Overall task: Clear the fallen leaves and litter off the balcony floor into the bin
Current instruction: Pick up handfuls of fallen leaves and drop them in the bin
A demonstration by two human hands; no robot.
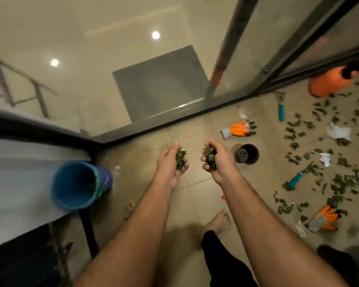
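Far off to the left of both grips, the blue bin [75, 184] is sitting at the corner of the balcony, its round mouth open and tipped toward the viewer, a green band showing along its right rim; the inside looks dark blue, and I cannot tell what lies in it.

The left hand [171, 162] is curling its fingers and thumb round a small clump of leaves [180, 159], dark green, crumpled and pressed together, poking out past the fingertips. Just beside it, not touching, the right hand [218, 160] is gripping a second clump of leaves [210, 157], the same dark green with one rounder leaf facing out. Both grips are hovering above the tan tiled floor [191, 195], palms turned inward toward each other.

Right of the right grip, a dark round cup [247, 153] is standing on the floor. Beyond that, an orange glove [239, 129] is lying flat, and further right many loose green leaves [319, 160] are lying scattered across the tiles, mixed with scraps of white paper [339, 131] and a teal-handled tool [295, 180].
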